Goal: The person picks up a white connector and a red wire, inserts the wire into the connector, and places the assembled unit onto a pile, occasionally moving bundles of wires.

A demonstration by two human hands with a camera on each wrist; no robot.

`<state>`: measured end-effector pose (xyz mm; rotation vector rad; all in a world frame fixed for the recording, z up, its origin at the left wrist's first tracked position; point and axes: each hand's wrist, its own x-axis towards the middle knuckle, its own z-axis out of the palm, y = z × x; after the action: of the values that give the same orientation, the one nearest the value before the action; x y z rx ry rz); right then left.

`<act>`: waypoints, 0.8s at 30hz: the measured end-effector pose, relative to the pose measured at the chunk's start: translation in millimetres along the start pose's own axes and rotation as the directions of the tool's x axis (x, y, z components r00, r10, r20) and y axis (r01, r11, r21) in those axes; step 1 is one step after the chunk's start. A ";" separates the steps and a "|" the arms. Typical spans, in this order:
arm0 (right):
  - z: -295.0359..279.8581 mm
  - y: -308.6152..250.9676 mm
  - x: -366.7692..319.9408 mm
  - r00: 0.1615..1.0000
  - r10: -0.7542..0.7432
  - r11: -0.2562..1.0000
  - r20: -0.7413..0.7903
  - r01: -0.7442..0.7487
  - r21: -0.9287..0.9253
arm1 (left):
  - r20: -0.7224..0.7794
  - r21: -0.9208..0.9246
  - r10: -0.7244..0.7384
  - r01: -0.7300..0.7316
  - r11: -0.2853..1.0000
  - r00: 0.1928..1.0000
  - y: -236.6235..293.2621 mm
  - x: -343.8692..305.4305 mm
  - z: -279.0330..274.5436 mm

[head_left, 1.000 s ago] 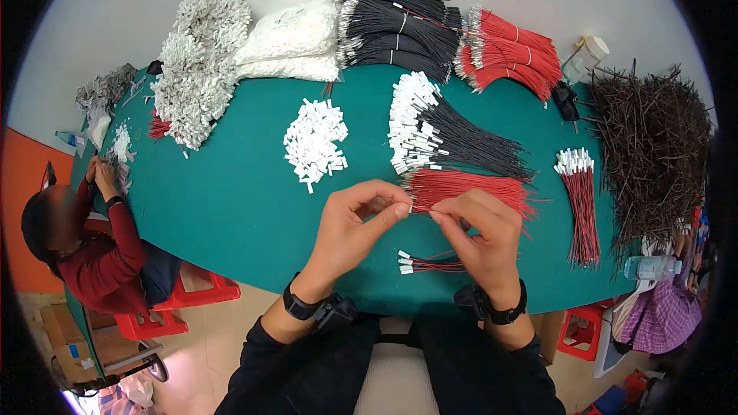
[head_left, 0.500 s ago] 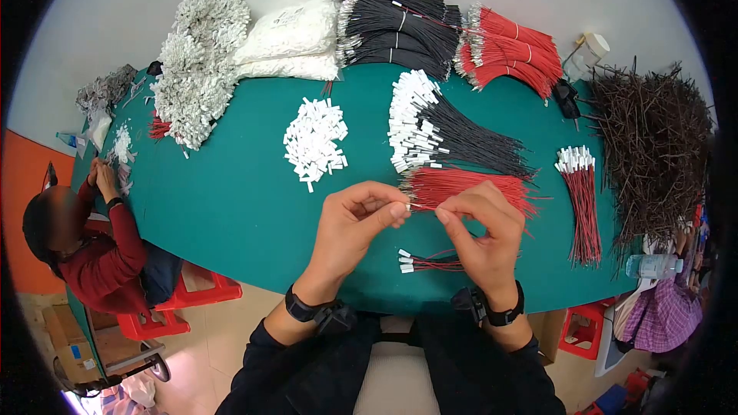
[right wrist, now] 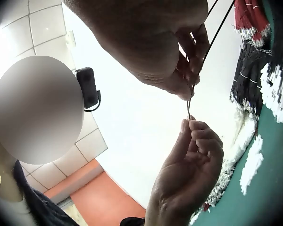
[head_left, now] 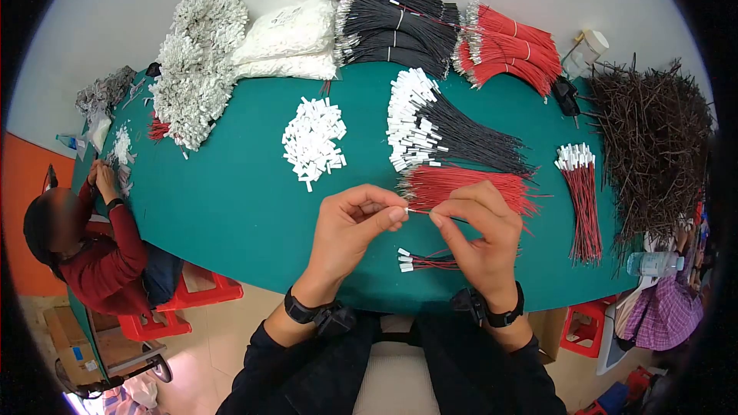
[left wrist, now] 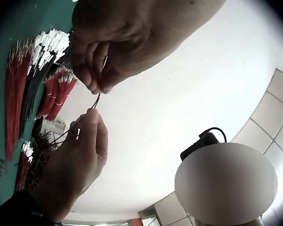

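My left hand (head_left: 346, 227) pinches a small white connector (head_left: 407, 210) between thumb and forefinger; most of it is hidden by the fingertips. From it, thin wires (right wrist: 188, 108) run to my right hand (head_left: 486, 234), which pinches them a short way off, fingers bent. The two hands face each other above the table's near side. Just beyond them lies a spread of red wires (head_left: 469, 188) with bare metal ends. Below the right hand rests a small bunch of red and black wires with white connectors (head_left: 406, 260).
On the green table (head_left: 231, 207) are a pile of loose white connectors (head_left: 314, 138) and black wires (head_left: 477, 134) with white ends. A finished-looking red bundle (head_left: 584, 211) and a brown wire heap (head_left: 653, 146) stand right. Bundles and white bags (head_left: 288, 34) line the back. Another person (head_left: 100, 253) sits left.
My right hand shifted slightly right, then back a little toward the left hand. The connector at the left fingertips now shows more clearly. Both hands keep their pinch.
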<state>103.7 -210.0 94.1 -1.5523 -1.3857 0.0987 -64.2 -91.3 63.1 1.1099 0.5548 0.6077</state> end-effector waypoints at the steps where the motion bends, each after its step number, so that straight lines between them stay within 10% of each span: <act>1: 0.0 -0.4 -0.1 1.000 0.001 1.000 0.000 -0.001 0.000 | -0.015 0.006 -0.004 0.004 1.000 1.000 0.2 -0.1 0.2; 24: 6.8 2.0 -5.8 1.000 0.002 1.000 0.028 -0.003 0.018 | 0.038 -0.006 0.002 -0.002 1.000 0.999 -9.7 -1.0 -0.5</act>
<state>98.8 -210.0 86.3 -1.5430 -1.4013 0.1347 -63.6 -94.7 53.9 1.1144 0.5185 0.5883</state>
